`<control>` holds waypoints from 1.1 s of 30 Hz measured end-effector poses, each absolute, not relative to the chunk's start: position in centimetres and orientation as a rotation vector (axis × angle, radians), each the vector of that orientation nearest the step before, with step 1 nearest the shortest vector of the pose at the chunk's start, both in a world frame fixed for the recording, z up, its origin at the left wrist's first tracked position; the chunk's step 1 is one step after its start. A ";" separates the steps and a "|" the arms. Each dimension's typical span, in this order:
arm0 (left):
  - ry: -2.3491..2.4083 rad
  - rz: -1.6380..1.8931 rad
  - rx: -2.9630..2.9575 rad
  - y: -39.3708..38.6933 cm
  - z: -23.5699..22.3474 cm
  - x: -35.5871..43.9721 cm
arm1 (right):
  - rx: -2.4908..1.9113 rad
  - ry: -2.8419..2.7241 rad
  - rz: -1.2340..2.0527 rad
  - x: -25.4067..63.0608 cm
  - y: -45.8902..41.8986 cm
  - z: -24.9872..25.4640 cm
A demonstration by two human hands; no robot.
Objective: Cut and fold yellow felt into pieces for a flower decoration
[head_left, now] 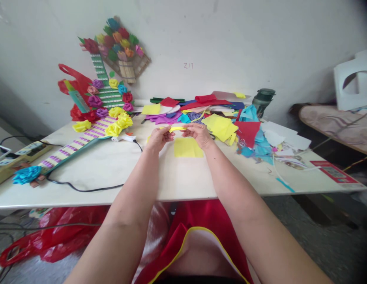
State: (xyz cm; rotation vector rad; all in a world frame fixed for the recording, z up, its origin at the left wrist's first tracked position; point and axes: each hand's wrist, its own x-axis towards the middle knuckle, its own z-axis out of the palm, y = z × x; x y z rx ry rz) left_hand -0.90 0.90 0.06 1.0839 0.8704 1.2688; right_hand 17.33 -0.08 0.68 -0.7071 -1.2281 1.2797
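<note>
My left hand [160,138] and my right hand [198,134] are raised a little above the white table [112,173], fingers pinched. Between them they hold a narrow strip of yellow paper [177,128], each hand gripping one end. Just below the hands a yellow paper square [188,148] lies flat on the table. A white glue gun [124,138] with a black cord lies to the left of my left hand.
A heap of coloured paper sheets [219,114] fills the back and right of the table, beside a dark green bottle [263,100]. Decorated boards with paper flowers [106,98] stand at the left. A power strip [20,152] lies at the far left. Red plastic bags [53,236] lie under the table.
</note>
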 end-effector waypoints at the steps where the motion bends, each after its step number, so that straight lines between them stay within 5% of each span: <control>1: 0.871 1.268 1.086 0.9 0.0 -0.9 | -0.707 -1.235 1.280 17.4 -0.1 0.7; 33: 0.899 1.147 1.413 0.9 -0.4 -1.0 | -1.118 -1.594 1.137 17.4 -0.7 1.0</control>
